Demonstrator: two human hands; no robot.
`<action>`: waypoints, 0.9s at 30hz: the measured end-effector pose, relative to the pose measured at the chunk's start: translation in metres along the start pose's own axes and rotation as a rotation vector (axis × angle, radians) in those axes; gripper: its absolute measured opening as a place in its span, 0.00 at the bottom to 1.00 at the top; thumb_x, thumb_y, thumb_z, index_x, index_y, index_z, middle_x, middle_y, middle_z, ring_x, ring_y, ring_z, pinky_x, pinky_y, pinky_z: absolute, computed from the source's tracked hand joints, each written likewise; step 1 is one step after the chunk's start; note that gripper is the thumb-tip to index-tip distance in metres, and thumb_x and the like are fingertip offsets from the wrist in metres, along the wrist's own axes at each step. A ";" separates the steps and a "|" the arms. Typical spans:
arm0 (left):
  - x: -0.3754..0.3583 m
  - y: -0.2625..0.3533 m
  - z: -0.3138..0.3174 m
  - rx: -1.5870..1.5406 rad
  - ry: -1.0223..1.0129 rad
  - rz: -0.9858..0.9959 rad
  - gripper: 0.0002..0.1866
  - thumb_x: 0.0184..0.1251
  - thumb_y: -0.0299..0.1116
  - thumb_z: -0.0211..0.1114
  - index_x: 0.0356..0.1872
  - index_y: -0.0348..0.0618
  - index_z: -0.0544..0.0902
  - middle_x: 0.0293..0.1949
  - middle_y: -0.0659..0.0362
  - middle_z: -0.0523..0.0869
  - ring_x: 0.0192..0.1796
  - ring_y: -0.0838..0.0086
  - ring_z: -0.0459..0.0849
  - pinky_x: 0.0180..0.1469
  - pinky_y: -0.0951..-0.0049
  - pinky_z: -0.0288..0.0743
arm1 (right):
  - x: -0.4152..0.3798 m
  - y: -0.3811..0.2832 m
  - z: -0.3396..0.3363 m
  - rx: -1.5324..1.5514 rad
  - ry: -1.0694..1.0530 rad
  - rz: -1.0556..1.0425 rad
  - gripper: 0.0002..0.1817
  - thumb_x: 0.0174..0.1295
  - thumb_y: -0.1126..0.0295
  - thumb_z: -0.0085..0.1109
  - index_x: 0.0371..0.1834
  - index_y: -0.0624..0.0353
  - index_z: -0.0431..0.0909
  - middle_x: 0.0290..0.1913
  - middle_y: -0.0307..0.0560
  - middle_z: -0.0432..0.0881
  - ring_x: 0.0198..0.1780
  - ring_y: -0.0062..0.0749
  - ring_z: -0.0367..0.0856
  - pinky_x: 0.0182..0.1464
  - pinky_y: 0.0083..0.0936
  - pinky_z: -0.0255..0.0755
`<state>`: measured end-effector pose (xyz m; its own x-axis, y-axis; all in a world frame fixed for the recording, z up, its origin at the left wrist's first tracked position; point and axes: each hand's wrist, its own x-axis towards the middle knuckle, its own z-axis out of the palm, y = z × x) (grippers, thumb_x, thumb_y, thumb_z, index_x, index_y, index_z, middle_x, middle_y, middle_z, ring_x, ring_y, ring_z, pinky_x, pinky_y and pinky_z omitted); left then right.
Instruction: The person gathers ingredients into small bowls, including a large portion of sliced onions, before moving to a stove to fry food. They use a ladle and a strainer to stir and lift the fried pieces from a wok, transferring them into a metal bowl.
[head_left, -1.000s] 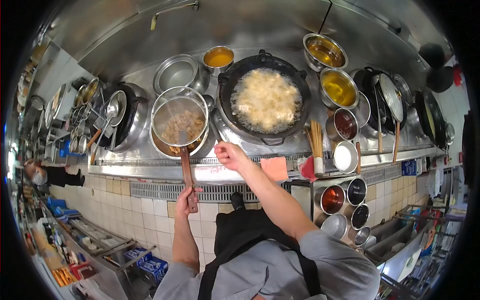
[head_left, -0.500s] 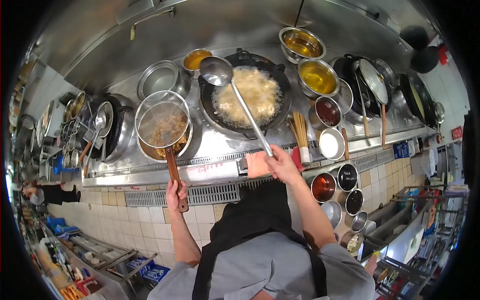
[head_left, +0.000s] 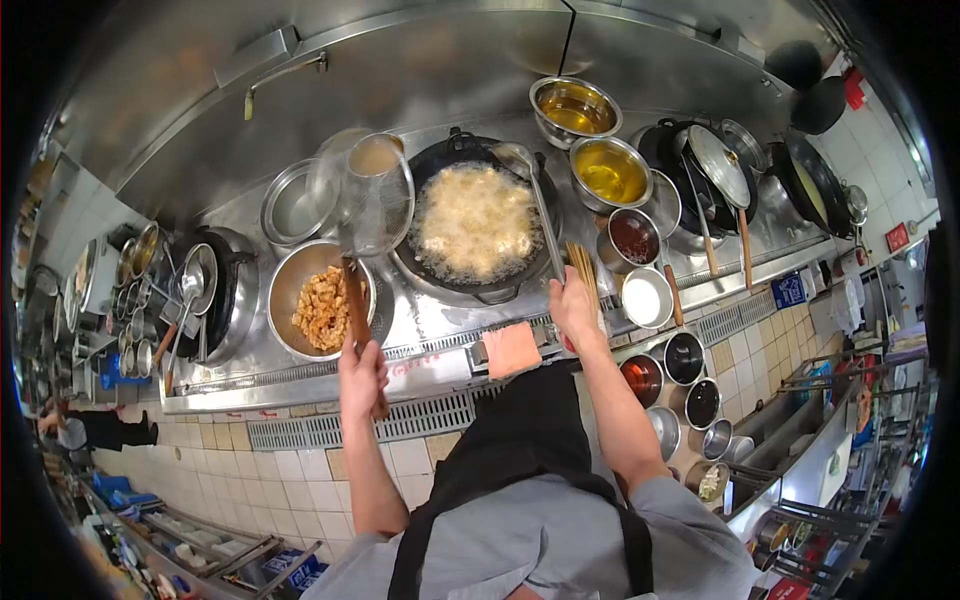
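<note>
My left hand [head_left: 362,378] is closed around the wooden handle of a mesh strainer [head_left: 378,215]. The strainer's round head, blurred by motion, hangs at the left rim of a black wok [head_left: 418,268]. Pale pieces of food [head_left: 475,225] bubble in frothy oil inside that wok. Gripped in my right hand [head_left: 574,306] is the long metal handle of a ladle [head_left: 517,158], its bowl over the wok's far right edge. A steel bowl [head_left: 283,275] with browned fried pieces [head_left: 325,308] stands on the left, partly behind the strainer's handle.
Behind on the right stand two steel bowls of yellow oil [head_left: 612,172]. Nearer are a pot of red sauce [head_left: 633,238], a white-filled pot [head_left: 648,299] and bamboo sticks [head_left: 580,262]. A steel pot [head_left: 300,203] sits back left. A folded pink cloth [head_left: 511,349] lies on the front edge.
The strainer has moved up and right, from above the bowl of fried pieces to the wok's left rim. The ladle's bowl has swung from the wok's far left to its far right.
</note>
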<state>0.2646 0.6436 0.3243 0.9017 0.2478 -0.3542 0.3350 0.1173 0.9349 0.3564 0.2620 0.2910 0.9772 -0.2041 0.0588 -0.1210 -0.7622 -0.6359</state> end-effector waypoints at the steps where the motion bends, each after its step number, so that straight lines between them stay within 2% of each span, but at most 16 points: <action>1: 0.007 -0.002 0.010 0.125 0.006 0.030 0.27 0.82 0.28 0.56 0.78 0.41 0.64 0.37 0.53 0.84 0.25 0.73 0.79 0.23 0.74 0.74 | -0.003 0.001 0.004 -0.002 -0.005 0.031 0.18 0.72 0.67 0.58 0.57 0.71 0.74 0.40 0.75 0.86 0.47 0.72 0.85 0.52 0.60 0.75; 3: 0.050 -0.049 0.020 0.971 0.219 0.729 0.31 0.81 0.26 0.54 0.80 0.29 0.56 0.46 0.38 0.88 0.36 0.53 0.90 0.36 0.60 0.85 | 0.002 0.006 0.018 -0.005 -0.012 0.079 0.18 0.72 0.67 0.58 0.56 0.71 0.74 0.39 0.75 0.86 0.47 0.73 0.85 0.53 0.60 0.75; 4: 0.033 -0.015 0.049 0.816 0.167 0.381 0.29 0.78 0.24 0.55 0.75 0.23 0.61 0.49 0.27 0.86 0.50 0.31 0.86 0.51 0.48 0.79 | 0.007 0.009 0.027 0.013 -0.035 0.099 0.18 0.72 0.66 0.58 0.55 0.71 0.74 0.39 0.75 0.86 0.47 0.74 0.85 0.53 0.60 0.76; 5: 0.026 0.008 0.071 0.813 0.159 0.230 0.29 0.78 0.24 0.55 0.74 0.19 0.60 0.45 0.25 0.86 0.49 0.32 0.86 0.50 0.48 0.79 | 0.011 0.012 0.039 0.034 -0.056 0.121 0.18 0.72 0.66 0.58 0.55 0.71 0.74 0.39 0.76 0.86 0.48 0.74 0.85 0.54 0.59 0.76; 9: 0.048 -0.022 0.097 0.879 0.073 0.286 0.32 0.75 0.22 0.54 0.73 0.13 0.56 0.38 0.28 0.86 0.43 0.35 0.87 0.46 0.47 0.78 | 0.016 0.016 0.094 0.182 -0.096 0.121 0.19 0.72 0.65 0.58 0.52 0.73 0.73 0.41 0.78 0.85 0.49 0.74 0.85 0.56 0.58 0.76; 11: 0.054 -0.030 0.108 0.812 0.072 0.270 0.31 0.73 0.22 0.53 0.72 0.13 0.56 0.35 0.26 0.85 0.40 0.34 0.86 0.44 0.46 0.78 | 0.023 -0.005 0.095 0.300 -0.211 0.252 0.18 0.72 0.65 0.57 0.51 0.74 0.73 0.44 0.79 0.85 0.50 0.73 0.85 0.56 0.55 0.77; 13: 0.053 -0.027 0.118 0.858 0.069 0.298 0.39 0.61 0.15 0.54 0.73 0.08 0.51 0.30 0.40 0.87 0.37 0.44 0.88 0.44 0.53 0.80 | 0.030 -0.024 0.086 0.320 -0.268 0.329 0.18 0.72 0.65 0.57 0.51 0.74 0.72 0.44 0.78 0.85 0.50 0.71 0.86 0.54 0.54 0.79; 15: 0.051 -0.024 0.119 0.860 0.085 0.330 0.38 0.61 0.15 0.54 0.73 0.07 0.52 0.32 0.38 0.86 0.38 0.44 0.87 0.46 0.53 0.80 | 0.044 -0.008 0.102 0.317 -0.229 0.317 0.17 0.72 0.65 0.57 0.50 0.73 0.75 0.43 0.76 0.86 0.46 0.70 0.87 0.48 0.53 0.81; 17: 0.050 -0.024 0.115 0.892 0.112 0.372 0.38 0.61 0.15 0.54 0.72 0.07 0.53 0.34 0.36 0.86 0.40 0.44 0.87 0.46 0.54 0.80 | 0.041 -0.037 0.050 0.333 -0.299 0.392 0.17 0.71 0.65 0.58 0.50 0.72 0.76 0.43 0.75 0.86 0.46 0.69 0.88 0.48 0.53 0.81; 18: 0.048 -0.025 0.106 0.894 0.121 0.337 0.36 0.63 0.15 0.53 0.72 0.08 0.54 0.38 0.32 0.85 0.41 0.44 0.87 0.48 0.54 0.80 | 0.040 -0.009 0.056 0.306 -0.207 0.259 0.17 0.70 0.64 0.59 0.49 0.71 0.79 0.42 0.75 0.86 0.47 0.70 0.87 0.50 0.54 0.79; 19: 0.037 -0.016 0.098 0.846 0.086 0.277 0.34 0.65 0.14 0.51 0.72 0.09 0.55 0.39 0.30 0.84 0.41 0.41 0.87 0.50 0.52 0.80 | 0.025 0.007 0.047 0.198 -0.093 0.035 0.20 0.71 0.65 0.58 0.56 0.72 0.77 0.42 0.77 0.85 0.47 0.73 0.85 0.52 0.56 0.77; 21: 0.011 0.000 0.092 0.825 0.087 0.304 0.33 0.66 0.13 0.51 0.73 0.10 0.55 0.41 0.29 0.83 0.43 0.39 0.86 0.51 0.49 0.80 | -0.009 0.017 0.028 0.085 -0.082 0.114 0.20 0.73 0.65 0.56 0.61 0.69 0.75 0.44 0.78 0.85 0.52 0.75 0.83 0.58 0.54 0.74; 22: 0.005 0.006 0.095 0.821 0.074 0.215 0.35 0.65 0.13 0.51 0.74 0.12 0.54 0.45 0.27 0.82 0.45 0.37 0.86 0.50 0.48 0.81 | -0.017 0.015 0.023 0.100 -0.102 0.148 0.21 0.73 0.66 0.56 0.63 0.70 0.74 0.45 0.78 0.85 0.53 0.75 0.83 0.58 0.54 0.74; 24: 0.022 -0.027 0.092 0.936 0.098 0.298 0.36 0.64 0.13 0.52 0.74 0.13 0.53 0.47 0.26 0.81 0.46 0.36 0.86 0.50 0.47 0.81 | -0.010 0.007 0.013 0.136 -0.115 0.194 0.23 0.73 0.66 0.56 0.66 0.72 0.72 0.47 0.79 0.84 0.54 0.73 0.83 0.58 0.54 0.75; 27: 0.041 -0.046 0.105 1.015 0.142 0.362 0.38 0.61 0.14 0.55 0.74 0.16 0.52 0.48 0.25 0.81 0.48 0.34 0.86 0.51 0.46 0.80 | 0.019 0.026 0.029 0.147 -0.147 0.105 0.24 0.75 0.66 0.55 0.67 0.72 0.71 0.46 0.81 0.84 0.56 0.73 0.82 0.58 0.53 0.75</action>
<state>0.3144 0.5478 0.2688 0.9745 0.2244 0.0080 0.1841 -0.8188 0.5438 0.3774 0.2559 0.2530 0.9768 -0.1780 -0.1192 -0.2071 -0.6420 -0.7382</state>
